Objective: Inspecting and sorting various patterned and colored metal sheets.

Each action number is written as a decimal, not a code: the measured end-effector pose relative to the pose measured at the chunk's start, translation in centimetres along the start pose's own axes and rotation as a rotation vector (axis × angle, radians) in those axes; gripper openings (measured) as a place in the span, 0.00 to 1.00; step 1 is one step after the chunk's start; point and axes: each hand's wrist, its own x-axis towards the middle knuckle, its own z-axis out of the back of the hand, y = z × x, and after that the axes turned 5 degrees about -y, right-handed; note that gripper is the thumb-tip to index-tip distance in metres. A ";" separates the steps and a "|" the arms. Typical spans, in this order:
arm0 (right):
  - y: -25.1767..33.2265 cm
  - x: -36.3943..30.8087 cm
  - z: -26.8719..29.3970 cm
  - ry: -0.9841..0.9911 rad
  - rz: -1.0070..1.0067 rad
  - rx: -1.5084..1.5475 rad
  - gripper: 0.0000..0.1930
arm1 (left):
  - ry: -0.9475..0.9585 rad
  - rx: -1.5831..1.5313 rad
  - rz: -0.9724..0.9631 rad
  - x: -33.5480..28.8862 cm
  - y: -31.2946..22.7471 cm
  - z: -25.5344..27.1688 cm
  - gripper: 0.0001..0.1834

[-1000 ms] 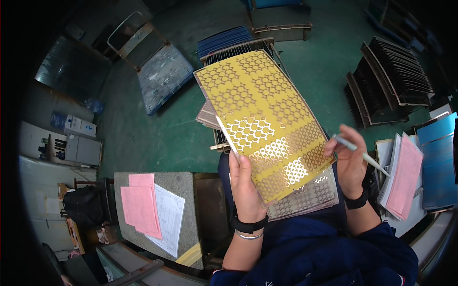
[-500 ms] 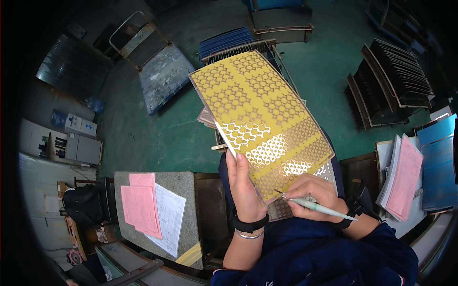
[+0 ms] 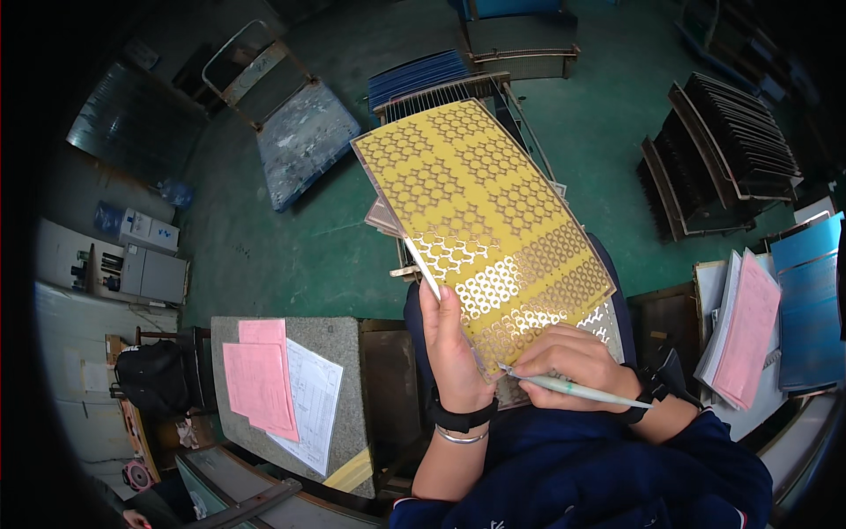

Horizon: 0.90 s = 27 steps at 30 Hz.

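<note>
My left hand (image 3: 458,353) grips the lower left edge of a yellow circuit board panel (image 3: 480,189), thumb on top. Copper-coloured rows of ring and honeycomb patterns cover the panel, and some near the hand shine white with reflected light. It is held tilted above my lap. Closed around a slim pen-shaped tool with a pale green handle (image 3: 621,399), my right hand (image 3: 582,361) rests over the panel's near edge. The tool's metallic tip is at the near corner, close to my left palm; I cannot tell whether it touches. Another patterned panel (image 3: 608,328) shows partly underneath.
On the left, a grey table (image 3: 348,388) carries pink sheets (image 3: 260,383) and a white printed form (image 3: 317,406). Ahead stand a flat trolley (image 3: 308,132) and a rack (image 3: 485,85). Black racks (image 3: 723,150) and paper stacks (image 3: 747,331) are at right. Another person's hand (image 3: 136,518) shows lower left.
The tool's tip has shifted slightly left and down toward the near corner, my right hand moving with it. The panel has tipped slightly, so its bright reflections have moved.
</note>
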 end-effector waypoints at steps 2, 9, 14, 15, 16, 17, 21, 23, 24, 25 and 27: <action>0.0 0.0 0.0 0.005 0.001 -0.002 0.10 | -0.001 -0.009 -0.002 0.0 0.0 0.1 0.18; 0.0 0.1 0.1 0.024 -0.008 0.002 0.10 | 0.005 -0.010 -0.007 0.0 0.0 -0.1 0.18; 0.3 0.4 0.4 0.044 -0.022 0.011 0.10 | 0.002 -0.001 -0.006 0.0 -0.1 -0.1 0.18; 0.3 0.4 0.4 0.050 -0.025 0.010 0.10 | 0.002 -0.001 -0.006 0.0 -0.1 -0.1 0.18; 0.3 0.4 0.4 0.050 -0.025 0.010 0.10 | -0.002 0.001 -0.006 -0.1 -0.1 -0.2 0.18; 0.4 0.4 0.4 0.045 -0.023 0.005 0.10 | -0.006 0.002 -0.006 -0.1 -0.1 -0.3 0.18; 0.1 -0.1 0.2 0.051 0.012 -0.071 0.10 | -0.035 0.018 -0.008 -0.3 -0.1 -0.4 0.18; 0.1 -0.4 0.1 0.060 0.020 -0.093 0.10 | -0.035 0.023 -0.013 -0.3 -0.1 -0.2 0.18; 0.0 -0.5 0.1 0.070 0.021 -0.113 0.11 | -0.031 0.022 -0.018 -0.4 -0.2 -0.2 0.18; 0.1 -0.4 0.1 0.071 0.034 -0.110 0.11 | -0.032 0.025 -0.026 -0.6 -0.4 -0.1 0.18; 0.3 -0.1 0.6 0.083 -0.056 0.074 0.09 | -0.022 0.025 -0.039 -0.9 -0.6 0.1 0.18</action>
